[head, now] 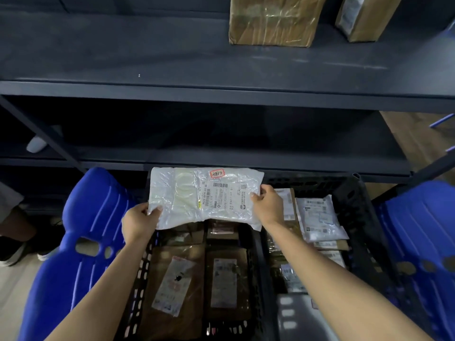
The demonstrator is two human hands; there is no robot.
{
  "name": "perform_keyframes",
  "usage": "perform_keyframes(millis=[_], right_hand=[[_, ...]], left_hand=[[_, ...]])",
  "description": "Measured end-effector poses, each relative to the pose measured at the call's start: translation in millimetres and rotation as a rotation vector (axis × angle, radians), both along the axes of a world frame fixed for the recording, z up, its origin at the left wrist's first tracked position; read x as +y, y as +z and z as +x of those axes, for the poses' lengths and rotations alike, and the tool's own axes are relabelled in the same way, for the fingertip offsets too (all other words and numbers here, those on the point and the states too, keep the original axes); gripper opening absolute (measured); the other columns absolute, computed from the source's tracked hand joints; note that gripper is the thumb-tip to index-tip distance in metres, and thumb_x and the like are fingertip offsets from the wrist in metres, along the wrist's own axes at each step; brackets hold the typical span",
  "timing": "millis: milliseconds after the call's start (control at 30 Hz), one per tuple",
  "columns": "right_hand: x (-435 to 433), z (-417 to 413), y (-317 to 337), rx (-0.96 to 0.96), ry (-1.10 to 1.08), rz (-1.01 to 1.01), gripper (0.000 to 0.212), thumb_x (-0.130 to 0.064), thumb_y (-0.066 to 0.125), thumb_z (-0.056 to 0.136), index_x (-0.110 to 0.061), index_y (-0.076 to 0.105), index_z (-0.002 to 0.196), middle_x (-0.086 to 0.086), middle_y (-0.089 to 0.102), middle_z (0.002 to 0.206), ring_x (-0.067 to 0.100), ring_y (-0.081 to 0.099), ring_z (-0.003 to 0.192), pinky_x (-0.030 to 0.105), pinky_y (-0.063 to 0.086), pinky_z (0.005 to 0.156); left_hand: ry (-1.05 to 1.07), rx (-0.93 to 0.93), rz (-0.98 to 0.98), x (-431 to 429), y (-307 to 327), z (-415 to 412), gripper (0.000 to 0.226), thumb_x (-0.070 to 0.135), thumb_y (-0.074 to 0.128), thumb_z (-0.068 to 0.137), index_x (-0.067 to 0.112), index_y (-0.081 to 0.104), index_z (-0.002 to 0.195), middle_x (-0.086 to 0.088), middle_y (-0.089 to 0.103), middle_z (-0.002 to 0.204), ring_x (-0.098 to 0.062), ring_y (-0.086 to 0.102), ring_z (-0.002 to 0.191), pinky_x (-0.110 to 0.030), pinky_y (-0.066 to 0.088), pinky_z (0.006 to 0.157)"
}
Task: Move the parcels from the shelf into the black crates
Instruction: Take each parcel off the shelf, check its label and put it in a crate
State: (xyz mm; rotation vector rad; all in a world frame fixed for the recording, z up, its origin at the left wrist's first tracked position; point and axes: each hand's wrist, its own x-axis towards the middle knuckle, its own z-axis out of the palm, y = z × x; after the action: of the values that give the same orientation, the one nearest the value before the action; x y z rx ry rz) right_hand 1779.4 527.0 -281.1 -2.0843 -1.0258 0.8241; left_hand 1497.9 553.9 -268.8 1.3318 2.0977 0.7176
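Observation:
I hold a flat white plastic parcel (197,195) with a printed label and a red stamp, stretched between both hands above the far end of the left black crate (138,286). My left hand (139,221) grips its near left corner and my right hand (267,205) grips its right edge. Brown labelled parcels (194,279) lie in the left crate. The right black crate (354,217) holds white and brown parcels (317,217). Two taped cardboard parcels (273,20) (366,16) stand on the upper shelf (172,57).
Blue plastic chairs (86,230) (423,242) flank the crates. Dark shelf boards run below the upper one, with a white object (37,143) at left. Another person's leg and dark shoe (12,249) are at the left edge.

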Motion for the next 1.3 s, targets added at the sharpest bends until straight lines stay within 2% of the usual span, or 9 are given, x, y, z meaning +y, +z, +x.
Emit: perform_keyframes(millis=[133,233,333,533,633,800,967,1100,1300], right_hand=[[7.8,-18.9,-25.4,-0.09,0.066,-0.06,0.047,-0.018,0.05,0.097,-0.015,0.033,0.141,0.001,0.063,0.083,0.013,0.061,0.066,0.022,0.043,0.05],[7.0,-27.3,-39.2,-0.167,0.109,-0.088,0.058,-0.008,0.048,0.095,-0.016,0.023,0.147,0.0,0.06,0.08,0.003,0.05,0.055,0.012,0.034,0.041],[8.4,-32.5,-46.3,-0.187,0.144,-0.124,0.071,0.003,0.043,0.09,-0.019,0.013,0.15,0.007,0.064,0.112,0.015,0.063,0.081,0.026,0.054,0.064],[22.8,-42.2,-57.5,-0.288,0.243,-0.244,0.082,0.009,0.041,0.088,-0.02,-0.001,0.152,0.011,0.049,0.131,0.021,0.06,0.098,0.024,0.045,0.065],[30.0,-44.2,-61.6,-0.324,0.278,-0.302,0.082,0.01,0.04,0.088,-0.018,-0.003,0.152,0.015,0.045,0.137,0.025,0.059,0.105,0.029,0.051,0.075],[35.8,-46.8,-74.0,-0.383,0.321,-0.368,0.081,0.01,0.037,0.089,-0.017,-0.007,0.152,0.019,0.039,0.141,0.027,0.055,0.112,0.033,0.049,0.082],[43.0,-49.1,-80.6,-0.452,0.388,-0.489,0.076,0.01,0.039,0.091,-0.008,-0.005,0.151,0.02,0.037,0.14,0.03,0.053,0.114,0.033,0.048,0.084],[55.6,-51.1,-84.6,-0.54,0.429,-0.55,0.071,0.008,0.041,0.092,-0.001,0.0,0.15,0.018,0.031,0.142,0.028,0.055,0.112,0.032,0.05,0.082],[60.4,-56.0,-90.2,-0.802,0.517,-0.407,0.067,0.006,0.04,0.093,0.001,0.003,0.148,0.018,0.014,0.152,0.032,0.03,0.133,0.03,0.046,0.093]], left_hand=[[-0.063,0.111,-0.013,9.6,-14.6,-10.7,0.025,0.026,0.066,0.087,0.011,0.067,0.107,-0.012,0.07,0.093,-0.034,0.061,0.087,-0.033,0.039,0.063],[-0.119,0.192,-0.052,13.1,-24.6,-10.8,0.047,0.019,0.061,0.09,0.013,0.048,0.135,-0.014,0.067,0.112,-0.037,0.06,0.102,-0.039,0.043,0.073],[-0.205,0.214,-0.026,16.2,-34.0,-6.2,0.055,0.004,0.051,0.089,0.019,0.041,0.141,-0.014,0.068,0.103,-0.028,0.059,0.082,-0.034,0.041,0.063],[-0.262,0.198,-0.11,26.1,-60.4,-8.5,0.053,-0.001,0.038,0.094,0.022,0.044,0.142,-0.013,0.061,0.128,-0.013,0.056,0.067,-0.022,0.04,0.049],[-0.332,0.341,-0.198,32.5,-68.4,-7.4,0.05,0.001,0.035,0.098,0.02,0.039,0.144,-0.015,0.057,0.124,-0.025,0.063,0.083,-0.034,0.054,0.065],[-0.479,0.66,-0.443,49.3,-78.8,3.2,0.054,-0.001,0.027,0.098,0.016,0.018,0.148,-0.016,0.044,0.139,-0.028,0.057,0.113,-0.036,0.054,0.085],[-0.526,0.827,-0.475,50.8,-85.7,17.2,0.06,0.015,0.041,0.097,0.013,0.013,0.15,-0.02,0.012,0.153,-0.034,0.031,0.136,-0.041,0.04,0.107],[-0.703,0.878,-0.31,58.9,-100.2,28.7,0.071,0.021,0.034,0.098,0.009,-0.016,0.147,-0.017,-0.027,0.155,-0.036,-0.017,0.144,-0.045,-0.004,0.117],[-0.829,0.772,-0.286,82.7,-111.9,43.4,0.063,0.036,0.022,0.102,0.005,-0.005,0.151,-0.014,-0.013,0.159,-0.03,-0.014,0.146,-0.041,-0.007,0.12]])
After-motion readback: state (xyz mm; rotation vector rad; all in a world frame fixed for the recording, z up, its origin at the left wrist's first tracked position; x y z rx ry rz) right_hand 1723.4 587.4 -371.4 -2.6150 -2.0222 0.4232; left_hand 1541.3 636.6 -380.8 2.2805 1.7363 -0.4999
